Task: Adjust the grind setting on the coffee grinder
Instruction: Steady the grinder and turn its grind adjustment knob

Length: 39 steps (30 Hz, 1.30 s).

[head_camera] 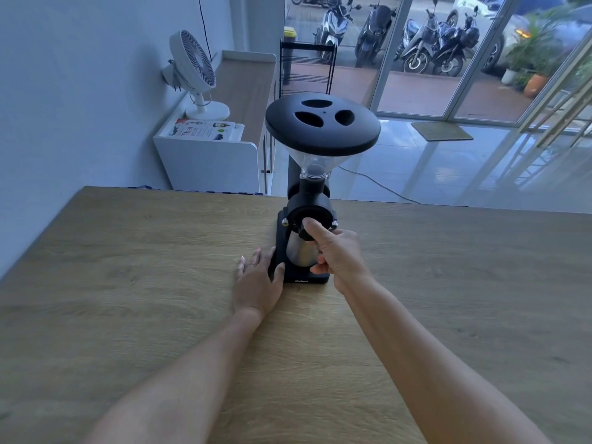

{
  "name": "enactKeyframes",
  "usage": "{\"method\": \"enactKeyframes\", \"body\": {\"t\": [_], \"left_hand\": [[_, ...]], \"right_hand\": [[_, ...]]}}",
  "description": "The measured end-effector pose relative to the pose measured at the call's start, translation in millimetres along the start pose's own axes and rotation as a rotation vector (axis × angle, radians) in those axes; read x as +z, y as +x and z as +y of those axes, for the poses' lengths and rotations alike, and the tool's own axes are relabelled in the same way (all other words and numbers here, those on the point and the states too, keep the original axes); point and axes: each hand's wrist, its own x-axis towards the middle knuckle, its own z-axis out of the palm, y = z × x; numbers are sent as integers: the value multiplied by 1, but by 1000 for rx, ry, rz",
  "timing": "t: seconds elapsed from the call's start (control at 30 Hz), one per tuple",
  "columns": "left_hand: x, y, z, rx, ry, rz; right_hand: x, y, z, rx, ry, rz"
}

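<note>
A black coffee grinder (322, 128) stands upright near the far edge of the wooden table (128, 283), with a clear funnel hopper under a round black lid. On its front is a round black grind dial (302, 232). My right hand (336, 251) is closed around that dial, thumb on top. A steel cup (299, 253) sits on the grinder's base below the dial, partly hidden by my right hand. My left hand (258, 278) lies flat on the table, fingers spread, thumb against the left side of the base.
Beyond the table stands a white cabinet (208, 161) with a white fan (195, 75) and a booklet on it. A power cord (378, 184) trails across the tiled floor. Glass doors at the back show parked motorbikes (429, 36).
</note>
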Motion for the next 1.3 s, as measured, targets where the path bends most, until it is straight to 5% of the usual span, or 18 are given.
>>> {"method": "enactKeyframes", "body": {"t": [0.63, 1.03, 1.3], "left_hand": [[3, 2, -2, -2, 19, 0], [2, 2, -2, -17, -6, -12], [4, 3, -3, -14, -8, -4]], "right_hand": [[1, -3, 0, -4, -24, 2], [-8, 5, 8, 131, 164, -312], [-7, 7, 12, 160, 259, -283]]}}
